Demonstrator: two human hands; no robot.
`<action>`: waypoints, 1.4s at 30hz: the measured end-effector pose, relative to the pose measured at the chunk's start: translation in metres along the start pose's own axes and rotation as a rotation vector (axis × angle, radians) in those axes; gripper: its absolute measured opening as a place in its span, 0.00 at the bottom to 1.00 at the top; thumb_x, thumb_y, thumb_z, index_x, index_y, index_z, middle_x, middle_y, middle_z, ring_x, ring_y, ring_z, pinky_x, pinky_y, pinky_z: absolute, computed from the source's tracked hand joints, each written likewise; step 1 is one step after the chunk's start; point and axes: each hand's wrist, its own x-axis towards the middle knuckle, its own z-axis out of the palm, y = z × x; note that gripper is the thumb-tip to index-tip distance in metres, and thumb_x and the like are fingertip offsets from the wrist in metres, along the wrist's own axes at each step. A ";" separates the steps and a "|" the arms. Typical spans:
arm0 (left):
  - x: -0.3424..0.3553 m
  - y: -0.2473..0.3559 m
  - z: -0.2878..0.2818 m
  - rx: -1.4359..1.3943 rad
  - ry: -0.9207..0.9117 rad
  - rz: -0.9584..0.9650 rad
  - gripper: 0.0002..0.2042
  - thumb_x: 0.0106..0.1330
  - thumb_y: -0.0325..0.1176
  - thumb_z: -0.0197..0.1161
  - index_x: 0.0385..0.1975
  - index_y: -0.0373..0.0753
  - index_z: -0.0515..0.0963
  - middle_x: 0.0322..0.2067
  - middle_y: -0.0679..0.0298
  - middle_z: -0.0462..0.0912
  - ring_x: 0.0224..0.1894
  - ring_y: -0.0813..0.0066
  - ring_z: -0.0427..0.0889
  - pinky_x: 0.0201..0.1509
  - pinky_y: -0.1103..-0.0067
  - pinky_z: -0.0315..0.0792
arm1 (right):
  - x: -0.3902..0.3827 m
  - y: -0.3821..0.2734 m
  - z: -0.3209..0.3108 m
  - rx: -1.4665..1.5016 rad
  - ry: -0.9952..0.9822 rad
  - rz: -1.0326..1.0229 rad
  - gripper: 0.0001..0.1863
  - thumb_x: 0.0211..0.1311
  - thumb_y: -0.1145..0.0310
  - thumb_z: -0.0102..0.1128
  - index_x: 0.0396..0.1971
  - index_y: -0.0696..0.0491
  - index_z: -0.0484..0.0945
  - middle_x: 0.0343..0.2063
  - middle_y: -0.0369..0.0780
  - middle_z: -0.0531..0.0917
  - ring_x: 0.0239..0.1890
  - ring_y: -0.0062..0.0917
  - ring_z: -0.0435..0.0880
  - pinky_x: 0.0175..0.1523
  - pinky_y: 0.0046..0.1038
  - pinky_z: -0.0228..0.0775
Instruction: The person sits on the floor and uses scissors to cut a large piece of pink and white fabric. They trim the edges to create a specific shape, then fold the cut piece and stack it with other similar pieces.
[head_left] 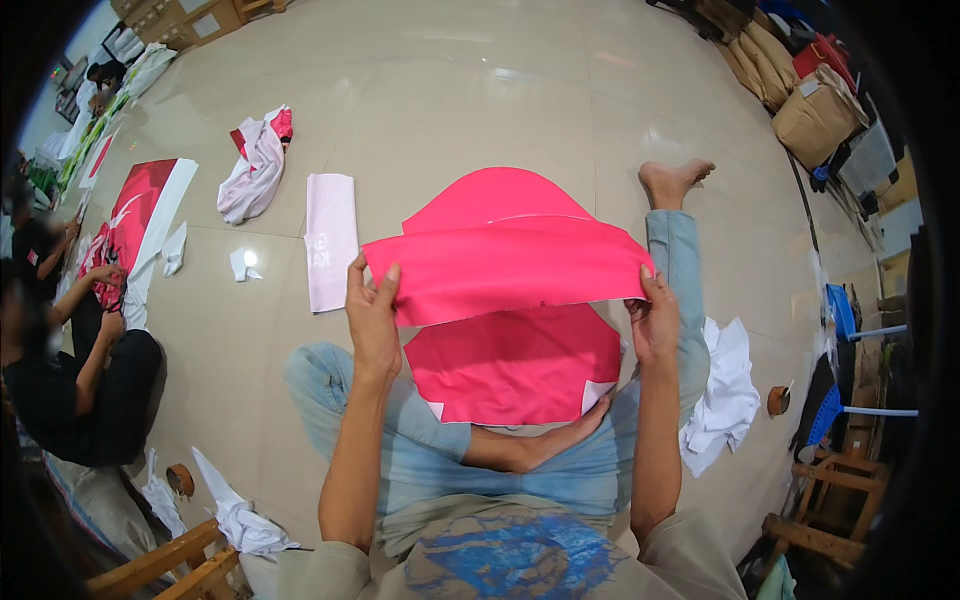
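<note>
Between my two hands a pink fabric piece [520, 268] is stretched out wide. My left hand [372, 305] pinches its left corner, thumb on top. At the right corner, my right hand [652, 312] grips it the same way, thumb over the edge. Beneath and beyond it lies a curved-top pink cloth [500, 195] on the floor. Nearer to me, another pink cloth area [515, 365] rests over my crossed legs, its lower corners turned to show white. Whether these pink parts are joined is hidden behind the held piece.
A folded pale pink cloth [332, 240] lies left of my hands, with a crumpled pink-white garment [255, 170] beyond. White cloth [722, 390] lies by my right leg. People [75, 370] sit at the left with red fabric. Paper-wrapped packages [818, 115] and wooden stools [835, 510] line the right.
</note>
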 end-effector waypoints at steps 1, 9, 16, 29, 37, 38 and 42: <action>-0.006 -0.014 -0.002 0.038 0.030 -0.019 0.26 0.73 0.23 0.57 0.70 0.33 0.61 0.57 0.56 0.79 0.57 0.72 0.80 0.65 0.74 0.73 | 0.001 0.014 -0.009 -0.029 0.017 0.020 0.13 0.74 0.64 0.59 0.51 0.55 0.78 0.42 0.36 0.86 0.38 0.17 0.85 0.42 0.23 0.78; -0.019 -0.130 -0.037 0.567 -0.075 0.128 0.25 0.72 0.17 0.51 0.69 0.35 0.67 0.65 0.51 0.74 0.67 0.67 0.73 0.71 0.75 0.65 | 0.020 0.101 -0.078 -0.403 0.196 -0.002 0.15 0.75 0.66 0.57 0.51 0.60 0.81 0.39 0.37 0.86 0.36 0.17 0.83 0.40 0.23 0.75; -0.028 -0.146 -0.046 0.636 -0.085 0.059 0.19 0.71 0.21 0.55 0.62 0.31 0.75 0.59 0.51 0.80 0.61 0.65 0.78 0.66 0.75 0.68 | 0.017 0.113 -0.046 -0.926 0.144 -0.488 0.16 0.71 0.70 0.57 0.55 0.58 0.82 0.32 0.40 0.86 0.29 0.22 0.81 0.38 0.27 0.74; -0.020 -0.140 -0.055 0.602 0.037 -0.253 0.15 0.76 0.38 0.59 0.42 0.29 0.83 0.33 0.60 0.86 0.36 0.77 0.80 0.43 0.78 0.74 | -0.085 0.154 0.148 -1.148 -0.492 -0.519 0.18 0.65 0.74 0.61 0.54 0.54 0.82 0.28 0.44 0.82 0.24 0.34 0.81 0.32 0.33 0.73; -0.020 -0.158 -0.059 0.790 0.277 0.052 0.16 0.68 0.42 0.65 0.31 0.33 0.79 0.21 0.54 0.81 0.26 0.54 0.81 0.35 0.63 0.73 | -0.078 0.150 0.114 -1.073 -0.395 -0.310 0.16 0.68 0.68 0.62 0.53 0.55 0.82 0.29 0.43 0.83 0.25 0.30 0.81 0.34 0.31 0.74; -0.021 -0.159 -0.060 0.835 0.301 0.080 0.14 0.68 0.40 0.65 0.32 0.33 0.78 0.20 0.54 0.81 0.26 0.52 0.82 0.35 0.62 0.74 | -0.069 0.147 0.101 -1.078 -0.345 -0.262 0.15 0.69 0.66 0.61 0.52 0.55 0.83 0.30 0.44 0.84 0.27 0.32 0.82 0.36 0.33 0.75; -0.031 -0.141 -0.047 1.058 0.276 0.038 0.13 0.66 0.34 0.64 0.45 0.35 0.74 0.33 0.51 0.81 0.38 0.51 0.83 0.42 0.61 0.75 | 0.014 0.138 0.023 -1.058 0.079 -0.334 0.19 0.70 0.59 0.62 0.51 0.57 0.82 0.34 0.45 0.85 0.35 0.29 0.83 0.42 0.32 0.75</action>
